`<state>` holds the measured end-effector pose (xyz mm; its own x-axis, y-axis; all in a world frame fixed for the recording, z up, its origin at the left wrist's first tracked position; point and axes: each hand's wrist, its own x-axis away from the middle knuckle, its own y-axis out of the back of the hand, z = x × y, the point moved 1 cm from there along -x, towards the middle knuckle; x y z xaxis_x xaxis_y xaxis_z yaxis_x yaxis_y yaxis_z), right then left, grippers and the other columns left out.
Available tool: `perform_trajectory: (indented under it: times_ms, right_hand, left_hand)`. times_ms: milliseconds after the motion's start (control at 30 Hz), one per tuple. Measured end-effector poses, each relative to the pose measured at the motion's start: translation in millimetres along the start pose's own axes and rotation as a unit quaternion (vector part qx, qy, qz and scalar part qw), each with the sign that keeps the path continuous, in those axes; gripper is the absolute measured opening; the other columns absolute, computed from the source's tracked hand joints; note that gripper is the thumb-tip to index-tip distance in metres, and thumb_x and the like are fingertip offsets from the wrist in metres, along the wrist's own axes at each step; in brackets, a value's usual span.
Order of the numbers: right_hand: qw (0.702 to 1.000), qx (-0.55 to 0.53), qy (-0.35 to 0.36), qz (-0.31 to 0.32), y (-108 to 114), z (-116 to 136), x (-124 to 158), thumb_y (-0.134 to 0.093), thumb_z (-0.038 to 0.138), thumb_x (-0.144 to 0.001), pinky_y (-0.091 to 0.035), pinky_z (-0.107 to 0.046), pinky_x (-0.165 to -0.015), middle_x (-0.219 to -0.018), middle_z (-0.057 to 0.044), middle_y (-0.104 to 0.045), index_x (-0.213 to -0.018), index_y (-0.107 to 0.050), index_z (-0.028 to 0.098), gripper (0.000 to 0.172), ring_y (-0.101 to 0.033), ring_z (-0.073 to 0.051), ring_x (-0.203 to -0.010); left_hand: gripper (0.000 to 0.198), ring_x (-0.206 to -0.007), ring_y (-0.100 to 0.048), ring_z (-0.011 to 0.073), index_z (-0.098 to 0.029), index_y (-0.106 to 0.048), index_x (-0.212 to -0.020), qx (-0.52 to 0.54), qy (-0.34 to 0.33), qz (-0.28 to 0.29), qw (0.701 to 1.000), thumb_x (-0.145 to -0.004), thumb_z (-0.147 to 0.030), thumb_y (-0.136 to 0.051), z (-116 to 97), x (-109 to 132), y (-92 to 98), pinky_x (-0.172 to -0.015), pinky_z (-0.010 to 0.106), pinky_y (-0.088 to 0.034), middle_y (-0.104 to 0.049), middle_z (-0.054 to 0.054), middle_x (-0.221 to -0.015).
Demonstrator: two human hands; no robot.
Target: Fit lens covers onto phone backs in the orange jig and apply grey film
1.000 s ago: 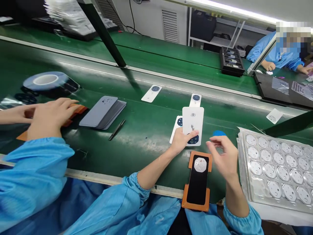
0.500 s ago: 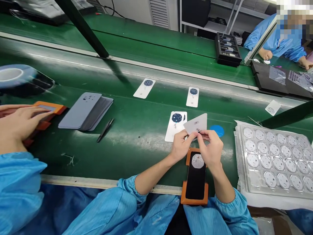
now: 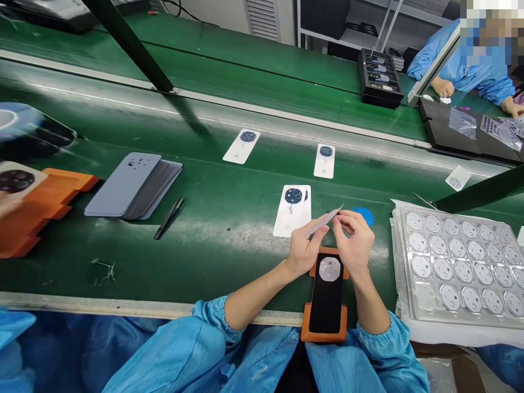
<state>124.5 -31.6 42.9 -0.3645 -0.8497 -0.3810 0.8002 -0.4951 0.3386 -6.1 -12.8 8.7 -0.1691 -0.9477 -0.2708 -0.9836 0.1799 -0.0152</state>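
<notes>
My left hand (image 3: 305,248) pinches a thin pale card (image 3: 325,221), which is tilted so that it shows almost edge-on. Close by its right end, my right hand (image 3: 355,240) has thumb and fingertips pressed together; what lies between them is too small to make out. Below both hands, a black phone-shaped panel (image 3: 326,305) rests in an orange holder (image 3: 306,327), with a silvery round plate (image 3: 329,269) near its top. Just beyond my left hand lie overlapping white cards (image 3: 286,215) with dark printed discs. A blue round piece (image 3: 363,216) is partly hidden behind my right hand.
A clear tray of round plates (image 3: 426,289) stands at right. Leftward are black tweezers (image 3: 168,218), a stack of grey panels (image 3: 123,185) and another orange holder (image 3: 45,210), where a co-worker's blurred hand reaches in. More white cards (image 3: 241,147) lie farther back. Another person sits at far right.
The card in my hands has turned from showing its face to nearly edge-on, and my right fingertips have shifted along it. At left, the co-worker's hands have drawn back, uncovering the orange holder.
</notes>
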Motion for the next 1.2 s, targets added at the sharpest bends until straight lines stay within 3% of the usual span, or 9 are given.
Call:
perform_trajectory:
  times_ms: [367, 567, 767, 867, 933, 1067, 1133, 1200]
  right_hand:
    - [1.000, -0.015, -0.005, 0.002, -2.0, -3.1, 0.1, -0.064, 0.028, -0.090, -0.064, -0.036, -0.080, -0.105, -0.008, -0.071, -0.091, -0.074, 0.021, 0.012, -0.071, -0.020, -0.093]
    - [1.000, 0.028, 0.012, 0.004, -1.6, 2.4, -2.4, -0.060, 0.026, -0.089, -0.059, -0.034, -0.075, -0.092, -0.005, -0.072, -0.085, -0.069, 0.023, 0.011, -0.067, -0.019, -0.086]
    - [0.998, 0.050, 0.046, -0.012, -0.6, 6.2, -5.6, -0.053, 0.022, -0.091, -0.052, -0.032, -0.071, -0.081, -0.003, -0.068, -0.078, -0.065, 0.023, 0.018, -0.062, -0.018, -0.078]
    - [0.997, 0.058, 0.050, -0.016, -0.7, 5.6, -6.9, -0.052, 0.019, -0.086, -0.049, -0.030, -0.067, -0.074, 0.000, -0.063, -0.071, -0.060, 0.023, 0.018, -0.057, -0.016, -0.071]
    - [0.997, 0.069, 0.030, -0.025, 4.2, -2.8, -11.0, -0.053, 0.020, -0.081, -0.047, -0.029, -0.065, -0.072, 0.000, -0.062, -0.067, -0.058, 0.023, 0.016, -0.055, -0.016, -0.068]
    - [0.970, 0.197, -0.140, -0.035, 31.4, -45.8, -33.8, -0.055, 0.024, -0.076, -0.046, -0.030, -0.067, -0.071, -0.001, -0.064, -0.066, -0.059, 0.022, 0.011, -0.057, -0.018, -0.066]
    - [0.937, 0.270, -0.221, -0.007, 49.1, -69.2, -48.5, -0.057, 0.024, -0.075, -0.045, -0.032, -0.068, -0.063, -0.001, -0.061, -0.062, -0.058, 0.023, 0.013, -0.057, -0.019, -0.065]
    - [0.918, 0.307, -0.251, 0.025, 65.7, -81.9, -58.9, -0.062, 0.021, -0.071, -0.044, -0.033, -0.068, -0.054, -0.002, -0.056, -0.055, -0.056, 0.023, 0.017, -0.056, -0.021, -0.063]
  left_hand:
    - [0.040, -0.124, -0.066, 0.0265, -0.021, -0.070, -0.130, -0.009, -0.016, 0.013, 1.000, -0.101, -0.044, -0.055, -5.8, 0.1, -1.2, -0.110, 0.039, -0.054, -0.069, 0.009, -0.132]
    - [0.038, -0.135, -0.058, 0.0240, -0.025, -0.065, -0.136, -0.004, -0.070, 0.042, 0.997, -0.100, -0.031, -0.057, 3.0, 2.9, -2.0, -0.117, 0.041, -0.048, -0.061, 0.006, -0.144]
    - [0.038, -0.131, -0.061, 0.0234, -0.022, -0.065, -0.137, -0.018, -0.080, 0.052, 0.995, -0.101, -0.030, -0.053, -1.0, 2.9, -3.4, -0.115, 0.039, -0.049, -0.063, 0.007, -0.141]
    - [0.037, -0.121, -0.068, 0.0254, -0.020, -0.070, -0.130, -0.023, -0.026, 0.038, 0.999, -0.101, -0.037, -0.055, -1.0, 2.6, -6.7, -0.109, 0.040, -0.055, -0.069, 0.009, -0.132]
    - [0.041, -0.111, -0.072, 0.0274, -0.016, -0.075, -0.119, 0.013, 0.054, -0.001, 0.998, -0.098, -0.046, -0.059, 2.1, -1.1, -6.2, -0.104, 0.042, -0.058, -0.074, 0.011, -0.122]
    - [0.051, -0.104, -0.075, 0.0291, -0.009, -0.075, -0.106, 0.184, 0.209, -0.086, 0.957, -0.088, -0.057, -0.070, 7.1, -17.9, 8.4, -0.100, 0.048, -0.060, -0.076, 0.015, -0.114]
    - [0.052, -0.103, -0.075, 0.0276, -0.010, -0.073, -0.105, 0.235, 0.228, -0.104, 0.939, -0.081, -0.056, -0.078, 4.4, -25.3, 20.1, -0.101, 0.048, -0.060, -0.075, 0.015, -0.117]
    - [0.050, -0.103, -0.075, 0.0268, -0.011, -0.073, -0.104, 0.240, 0.227, -0.108, 0.938, -0.078, -0.054, -0.081, -2.1, -26.8, 31.1, -0.101, 0.047, -0.060, -0.074, 0.014, -0.119]
